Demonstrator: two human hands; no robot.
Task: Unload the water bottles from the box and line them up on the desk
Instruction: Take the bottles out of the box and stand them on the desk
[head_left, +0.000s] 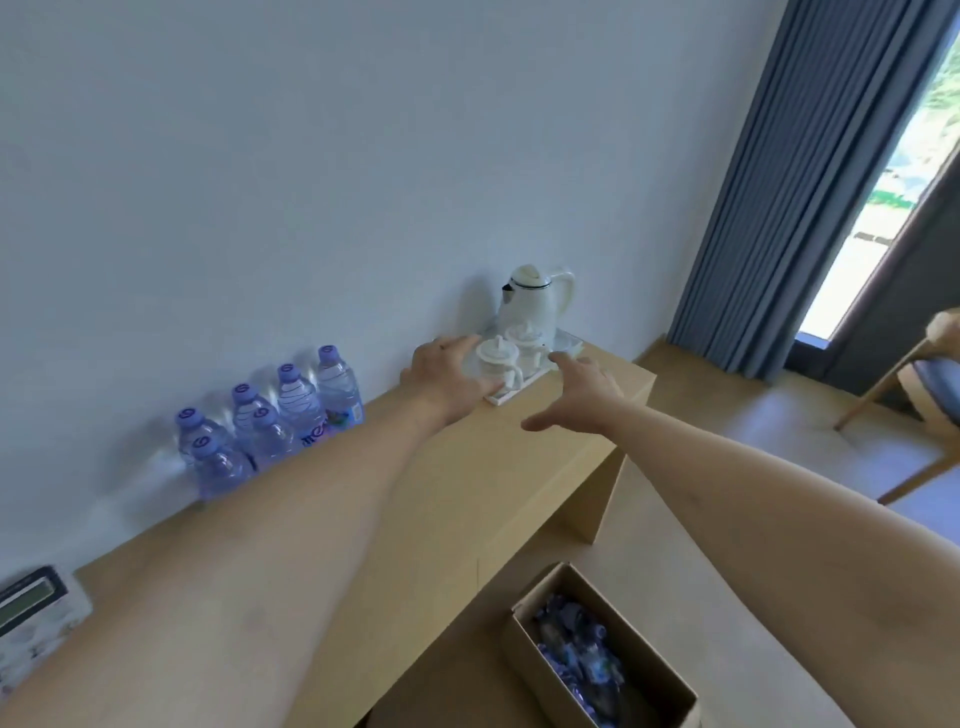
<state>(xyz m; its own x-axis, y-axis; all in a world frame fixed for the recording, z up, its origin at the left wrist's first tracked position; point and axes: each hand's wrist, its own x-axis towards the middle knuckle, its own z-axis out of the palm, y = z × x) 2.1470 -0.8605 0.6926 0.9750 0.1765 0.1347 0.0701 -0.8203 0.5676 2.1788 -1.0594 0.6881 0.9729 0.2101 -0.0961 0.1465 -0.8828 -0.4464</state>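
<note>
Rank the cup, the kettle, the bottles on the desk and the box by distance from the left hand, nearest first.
From the left hand:
1. cup, right beside it on the tray.
2. kettle, behind the cups.
3. bottles, leftward by the wall.
4. box, down on the floor.

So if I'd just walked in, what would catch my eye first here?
Probably the two bare arms stretched out over the desk, left hand and right hand open beside a white tray holding cups and a kettle. Next, the purple-capped water bottles clustered by the wall, and the open box on the floor holding more.
</note>
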